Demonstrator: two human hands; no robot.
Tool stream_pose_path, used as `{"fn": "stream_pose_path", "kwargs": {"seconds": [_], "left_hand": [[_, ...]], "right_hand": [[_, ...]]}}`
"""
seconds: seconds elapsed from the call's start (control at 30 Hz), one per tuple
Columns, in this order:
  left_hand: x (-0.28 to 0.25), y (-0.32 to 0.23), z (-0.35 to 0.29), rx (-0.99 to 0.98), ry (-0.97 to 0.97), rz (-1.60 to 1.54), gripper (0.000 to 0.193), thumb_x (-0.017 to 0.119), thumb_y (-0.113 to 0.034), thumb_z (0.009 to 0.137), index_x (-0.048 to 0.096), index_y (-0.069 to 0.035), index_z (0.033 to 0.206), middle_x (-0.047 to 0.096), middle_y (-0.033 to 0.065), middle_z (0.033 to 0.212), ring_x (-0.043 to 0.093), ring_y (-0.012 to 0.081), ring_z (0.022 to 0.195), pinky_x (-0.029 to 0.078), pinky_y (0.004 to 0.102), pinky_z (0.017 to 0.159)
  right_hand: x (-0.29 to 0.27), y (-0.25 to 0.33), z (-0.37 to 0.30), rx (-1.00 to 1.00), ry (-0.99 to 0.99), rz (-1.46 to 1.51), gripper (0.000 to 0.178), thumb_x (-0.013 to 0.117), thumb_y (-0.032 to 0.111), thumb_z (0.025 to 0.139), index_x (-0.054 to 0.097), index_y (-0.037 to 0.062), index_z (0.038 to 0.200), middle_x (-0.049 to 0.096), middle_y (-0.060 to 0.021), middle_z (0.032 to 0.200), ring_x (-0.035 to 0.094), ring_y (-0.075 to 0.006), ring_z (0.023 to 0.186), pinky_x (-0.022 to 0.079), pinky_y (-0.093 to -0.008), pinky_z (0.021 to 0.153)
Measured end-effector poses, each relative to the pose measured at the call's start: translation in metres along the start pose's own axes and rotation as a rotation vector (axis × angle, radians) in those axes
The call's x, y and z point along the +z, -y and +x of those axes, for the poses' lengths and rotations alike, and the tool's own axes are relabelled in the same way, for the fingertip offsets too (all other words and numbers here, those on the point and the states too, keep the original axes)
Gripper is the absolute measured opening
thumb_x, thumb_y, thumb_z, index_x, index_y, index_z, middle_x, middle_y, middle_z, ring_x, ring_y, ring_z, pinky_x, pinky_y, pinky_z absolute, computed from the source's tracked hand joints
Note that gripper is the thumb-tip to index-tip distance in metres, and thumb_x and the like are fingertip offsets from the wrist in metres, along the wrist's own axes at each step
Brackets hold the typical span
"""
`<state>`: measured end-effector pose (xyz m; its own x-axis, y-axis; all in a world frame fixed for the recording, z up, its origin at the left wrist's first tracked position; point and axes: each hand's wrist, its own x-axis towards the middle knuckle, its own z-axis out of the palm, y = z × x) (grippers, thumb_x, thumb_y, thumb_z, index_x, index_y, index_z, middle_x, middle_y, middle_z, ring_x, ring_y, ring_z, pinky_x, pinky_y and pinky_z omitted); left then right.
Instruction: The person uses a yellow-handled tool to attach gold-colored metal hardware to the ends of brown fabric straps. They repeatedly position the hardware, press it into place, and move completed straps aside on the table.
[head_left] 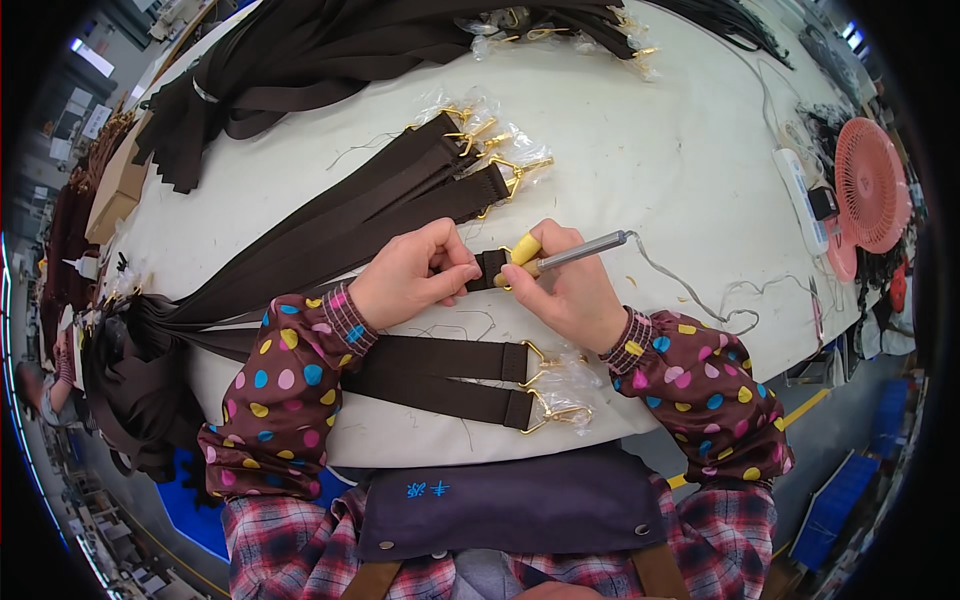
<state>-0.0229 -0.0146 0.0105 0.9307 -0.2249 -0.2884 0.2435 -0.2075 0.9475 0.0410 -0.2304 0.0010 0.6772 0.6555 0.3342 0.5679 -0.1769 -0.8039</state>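
Note:
Closed in a pinch, my left hand (pixel 415 277) sits over a dark brown webbing strap. What its fingertips grip is hidden. Just right of them, the end of that strap (pixel 491 268) shows, with gold-coloured metal at its tip. My right hand (pixel 570 290) is wrapped round a silver pen-shaped tool (pixel 590 250) on a thin grey cord, and its fingertips touch the strap end. A yellow cover (pixel 525 249) is on one right finger. Nearer me lie two straps (pixel 450 358) with gold clasps (pixel 555 412) in clear plastic.
Beyond my hands, more straps (pixel 400 190) end in plastic-wrapped gold clasps. A larger strap bundle (pixel 290 60) lies at the far side of the pale table (pixel 650 150). At right are a pink fan (pixel 870 185) and white power strip (pixel 800 200). Straps hang over the left edge.

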Motion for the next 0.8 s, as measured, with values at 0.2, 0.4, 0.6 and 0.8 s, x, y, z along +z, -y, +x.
{"fn": "stream_pose_path", "kwargs": {"seconds": [0.2, 0.4, 0.6, 0.8], "left_hand": [[0.000, 0.001, 0.001, 0.006, -0.010, -0.027, 0.014, 0.059, -0.006, 0.095, 0.045, -0.003, 0.094, 0.060, 0.0067, 0.098, 0.060, 0.0076, 0.080, 0.054, 0.0214, 0.065], [0.006, -0.002, 0.005, 0.056, -0.161, -0.092, 0.013, 0.057, -0.009, 0.097, 0.045, -0.004, 0.095, 0.060, 0.0082, 0.101, 0.061, 0.0085, 0.082, 0.055, 0.0216, 0.063], [0.007, 0.001, 0.009, 0.079, -0.186, -0.147, 0.013, 0.057, -0.010, 0.097, 0.045, -0.005, 0.094, 0.061, 0.0090, 0.103, 0.062, 0.0088, 0.082, 0.056, 0.0220, 0.064], [0.008, 0.002, 0.011, 0.066, -0.194, -0.166, 0.014, 0.057, -0.011, 0.097, 0.045, -0.006, 0.094, 0.061, 0.0085, 0.103, 0.062, 0.0085, 0.081, 0.056, 0.0221, 0.064]], "right_hand": [[0.000, 0.001, 0.000, -0.024, -0.009, -0.018, 0.023, 0.070, 0.015, 0.083, 0.050, 0.0033, 0.087, 0.061, -0.0096, 0.072, 0.059, -0.0228, 0.065, 0.046, -0.0345, 0.059], [0.000, -0.002, 0.006, 0.030, -0.082, 0.188, 0.020, 0.067, 0.012, 0.086, 0.049, 0.0019, 0.088, 0.061, -0.0102, 0.072, 0.061, -0.0197, 0.063, 0.047, -0.0309, 0.055], [-0.003, -0.003, 0.008, 0.089, -0.043, 0.142, 0.018, 0.064, 0.010, 0.090, 0.049, 0.0009, 0.092, 0.061, -0.0074, 0.078, 0.059, -0.0127, 0.070, 0.047, -0.0269, 0.062], [-0.003, -0.003, 0.008, 0.134, -0.025, 0.157, 0.018, 0.063, 0.011, 0.092, 0.049, 0.0006, 0.093, 0.061, -0.0056, 0.079, 0.057, -0.0088, 0.072, 0.045, -0.0254, 0.062]]}}
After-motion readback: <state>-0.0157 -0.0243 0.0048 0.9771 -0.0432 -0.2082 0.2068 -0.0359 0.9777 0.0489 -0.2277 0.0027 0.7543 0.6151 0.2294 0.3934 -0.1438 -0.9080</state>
